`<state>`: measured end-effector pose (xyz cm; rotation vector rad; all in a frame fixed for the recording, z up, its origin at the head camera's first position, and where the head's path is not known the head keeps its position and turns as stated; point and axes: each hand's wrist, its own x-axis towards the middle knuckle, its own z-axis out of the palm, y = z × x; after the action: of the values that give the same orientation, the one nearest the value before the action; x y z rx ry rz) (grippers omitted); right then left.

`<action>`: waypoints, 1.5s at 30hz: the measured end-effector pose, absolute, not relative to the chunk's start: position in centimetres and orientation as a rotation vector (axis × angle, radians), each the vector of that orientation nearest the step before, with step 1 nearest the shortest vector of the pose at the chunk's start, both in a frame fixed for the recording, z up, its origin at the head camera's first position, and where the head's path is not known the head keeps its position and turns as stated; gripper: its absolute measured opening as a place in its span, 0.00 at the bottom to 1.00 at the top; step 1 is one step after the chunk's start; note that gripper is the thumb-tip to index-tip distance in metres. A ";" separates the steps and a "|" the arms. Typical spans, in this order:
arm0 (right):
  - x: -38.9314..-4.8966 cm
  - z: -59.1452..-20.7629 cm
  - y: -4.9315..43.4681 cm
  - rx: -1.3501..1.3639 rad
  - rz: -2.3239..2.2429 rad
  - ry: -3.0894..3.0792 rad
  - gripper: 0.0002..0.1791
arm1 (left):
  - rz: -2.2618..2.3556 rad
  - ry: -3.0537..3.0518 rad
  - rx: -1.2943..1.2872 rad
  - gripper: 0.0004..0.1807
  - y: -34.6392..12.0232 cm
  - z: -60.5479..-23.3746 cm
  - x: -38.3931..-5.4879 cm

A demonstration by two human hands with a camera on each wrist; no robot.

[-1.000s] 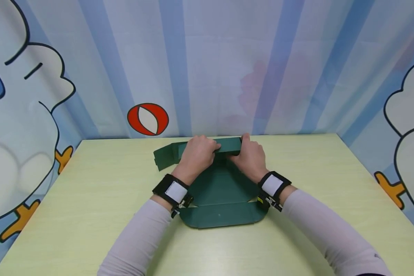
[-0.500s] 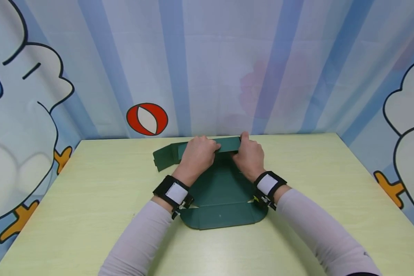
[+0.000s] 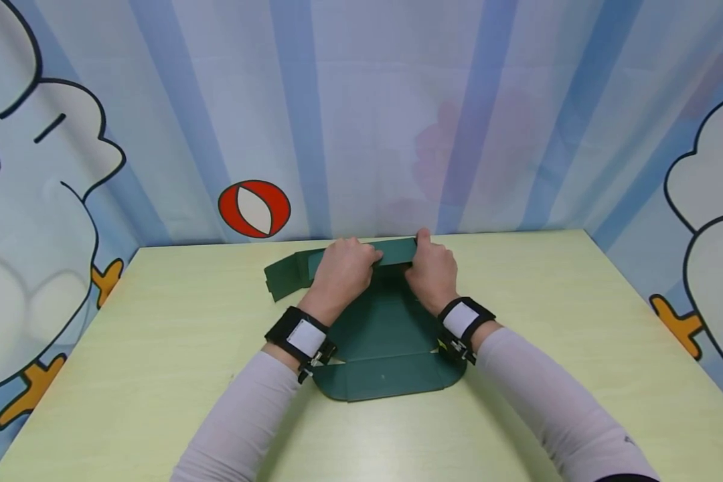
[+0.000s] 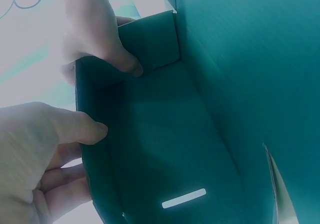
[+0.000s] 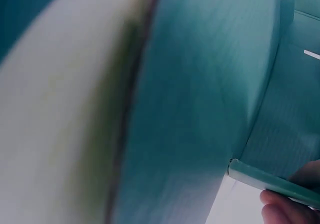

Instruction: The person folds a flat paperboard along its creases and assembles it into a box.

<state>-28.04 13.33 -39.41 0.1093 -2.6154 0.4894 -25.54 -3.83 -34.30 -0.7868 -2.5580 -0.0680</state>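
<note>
A partly folded dark green cardboard box (image 3: pixel 385 328) lies on the table, its far wall raised. My left hand (image 3: pixel 345 268) grips that wall near its middle. In the left wrist view, the left thumb (image 4: pixel 90 129) lies inside the wall and the fingers are outside it. My right hand (image 3: pixel 432 271) pinches the corner at the wall's right end; its thumb presses a short side flap (image 4: pixel 155 41). In the right wrist view, the right fingers (image 5: pixel 290 209) hold the board's edge. Parts of the wall are hidden behind both hands.
A side flap (image 3: pixel 286 274) sticks out left of the raised wall. The near flap (image 3: pixel 391 376) lies towards me. A slot (image 4: pixel 184 198) shows in one panel. The pale yellow table (image 3: pixel 156 335) ends at a printed curtain (image 3: pixel 379 120) behind.
My right hand and forearm have shifted slightly left, the wrist turning a little. The left hand keeps its hold on the wall. The head view has shifted slightly.
</note>
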 end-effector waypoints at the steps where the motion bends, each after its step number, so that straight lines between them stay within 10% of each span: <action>1: -28.1 -39.4 13.3 0.109 0.486 -2.617 0.22 | -0.070 -2.559 -0.787 0.12 -3.9 -34.3 -25.5; 45: -25.7 -36.2 15.0 0.594 0.236 -2.551 0.24 | -0.068 -2.559 -0.792 0.11 -3.3 -34.5 -25.5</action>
<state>-25.70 15.01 -36.19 0.5938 -2.5508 0.2357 -25.48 -3.27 -34.51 -0.7924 -2.5588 -0.0678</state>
